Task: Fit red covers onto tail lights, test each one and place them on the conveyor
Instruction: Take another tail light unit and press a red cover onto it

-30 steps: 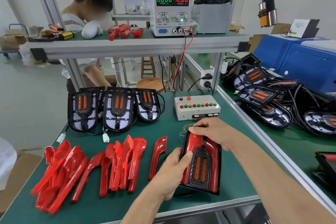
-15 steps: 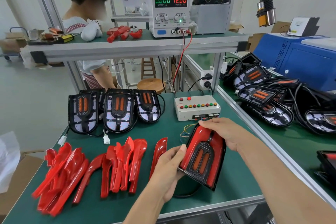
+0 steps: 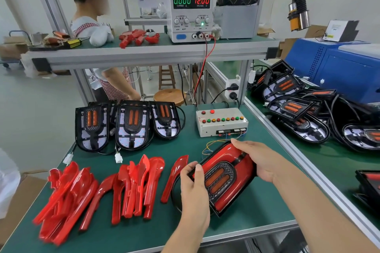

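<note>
A covered tail light (image 3: 224,176) was held tilted above the green bench mat (image 3: 185,230), its rounded end pointing up and to the right. The left hand (image 3: 194,189) was clamped on its lower left edge, thumb laid across the front face and fingers curled beneath. The right hand (image 3: 259,160) was closed over its upper right end, fingers wrapped around the red rim. Thin coloured wires (image 3: 209,146) were seen on the mat just beyond the light's upper end, running toward the white test box (image 3: 221,122), which sat near the bench's right rail (image 3: 287,150).

Loose red covers (image 3: 98,191) were spread in a row to the left, the nearest single cover (image 3: 174,176) lying just beside the left hand. Three uncovered tail lights (image 3: 127,125) were stood against each other at the back left. A bare strip of mat was left between the held light and the front edge of the bench, and another between the light and the right rail.

Beyond that rail, more tail lights (image 3: 296,109) were piled with black cables on the green conveyor (image 3: 337,160). A power supply (image 3: 191,12) was set on the upper shelf (image 3: 144,53).
</note>
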`<state>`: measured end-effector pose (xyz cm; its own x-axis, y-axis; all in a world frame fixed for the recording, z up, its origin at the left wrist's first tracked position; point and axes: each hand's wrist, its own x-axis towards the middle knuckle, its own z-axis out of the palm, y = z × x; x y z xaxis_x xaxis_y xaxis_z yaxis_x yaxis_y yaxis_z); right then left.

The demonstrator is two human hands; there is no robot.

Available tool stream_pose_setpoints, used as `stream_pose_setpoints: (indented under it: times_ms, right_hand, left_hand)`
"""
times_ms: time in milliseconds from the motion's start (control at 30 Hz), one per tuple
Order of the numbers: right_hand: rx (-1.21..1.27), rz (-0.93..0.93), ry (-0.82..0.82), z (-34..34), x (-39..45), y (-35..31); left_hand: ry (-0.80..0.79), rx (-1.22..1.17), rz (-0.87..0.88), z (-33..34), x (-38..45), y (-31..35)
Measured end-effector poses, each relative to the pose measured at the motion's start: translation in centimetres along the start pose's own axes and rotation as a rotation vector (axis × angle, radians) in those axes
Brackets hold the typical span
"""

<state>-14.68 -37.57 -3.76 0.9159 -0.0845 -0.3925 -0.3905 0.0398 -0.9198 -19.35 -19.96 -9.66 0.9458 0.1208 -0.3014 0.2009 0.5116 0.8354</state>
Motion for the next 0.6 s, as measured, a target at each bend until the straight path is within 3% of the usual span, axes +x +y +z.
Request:
stream_pose_setpoints:
  times_ms: [400,600]
  right_hand:
    - [0.05,0.13,-0.099,-1.7,-1.0,0.2]
    - [0.069,0.102,-0.1,-1.5,-1.1,0.1]
  left_hand:
    - [-0.06,0.018,-0.056,-0.1,0.0,0.7]
    - [-0.098,0.03,-0.034,-0.4,0.0,0.7]
